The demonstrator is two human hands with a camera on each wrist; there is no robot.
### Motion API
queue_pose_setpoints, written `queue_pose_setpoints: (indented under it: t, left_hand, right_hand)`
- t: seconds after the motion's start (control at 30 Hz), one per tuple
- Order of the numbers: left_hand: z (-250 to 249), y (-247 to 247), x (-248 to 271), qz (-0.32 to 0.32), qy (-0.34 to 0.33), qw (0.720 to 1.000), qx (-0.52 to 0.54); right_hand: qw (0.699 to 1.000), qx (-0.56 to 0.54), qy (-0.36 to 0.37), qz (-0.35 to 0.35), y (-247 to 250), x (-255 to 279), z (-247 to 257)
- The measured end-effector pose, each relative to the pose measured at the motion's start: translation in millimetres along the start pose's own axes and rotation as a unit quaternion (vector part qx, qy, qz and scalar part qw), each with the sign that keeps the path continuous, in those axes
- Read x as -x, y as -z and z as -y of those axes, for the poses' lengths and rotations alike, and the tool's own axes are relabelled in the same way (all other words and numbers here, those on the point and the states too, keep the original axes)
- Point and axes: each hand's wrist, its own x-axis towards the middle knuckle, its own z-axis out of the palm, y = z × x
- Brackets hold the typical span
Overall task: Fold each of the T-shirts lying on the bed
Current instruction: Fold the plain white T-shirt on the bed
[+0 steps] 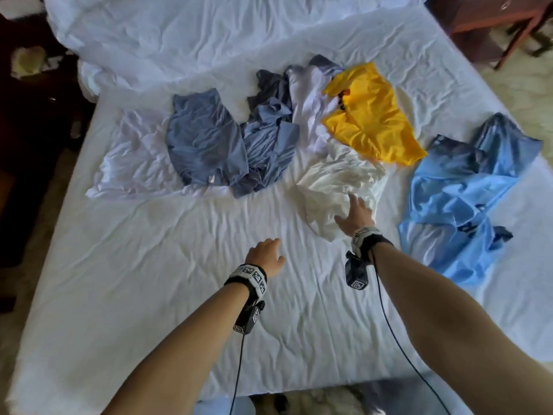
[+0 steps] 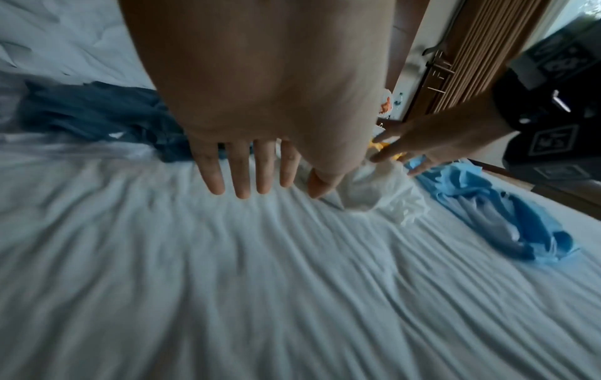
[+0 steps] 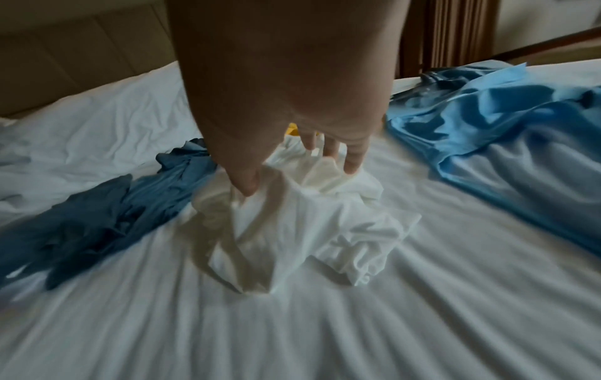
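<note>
Several crumpled T-shirts lie across the bed (image 1: 149,310): a pale lilac one (image 1: 119,163), two grey-blue ones (image 1: 203,139) (image 1: 269,145), a yellow one (image 1: 371,115), a light blue one (image 1: 457,190) and a cream-white one (image 1: 338,181). My right hand (image 1: 356,214) reaches onto the cream-white shirt (image 3: 309,231). Its fingers (image 3: 353,162) are spread and straight, with the tips at the cloth. My left hand (image 1: 266,253) hovers over bare sheet to the left of that shirt, fingers (image 2: 240,174) straight, holding nothing. In the left wrist view the cream-white shirt (image 2: 383,195) lies just past the thumb.
A bunched white duvet (image 1: 179,31) fills the head of the bed. A wooden table (image 1: 493,25) stands off the far right corner and dark furniture (image 1: 30,115) lines the left side. The bed's near edge (image 1: 299,387) is right in front of me.
</note>
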Motion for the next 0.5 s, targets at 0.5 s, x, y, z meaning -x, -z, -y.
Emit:
queue_pose_setpoints:
  t: [0.5]
  left_hand:
    - [34,-129,-48,-0.026,-0.005,0.998,-0.059]
  right_hand:
    - [0.965,0.225,0.087,-0.104,-100,-17,-16]
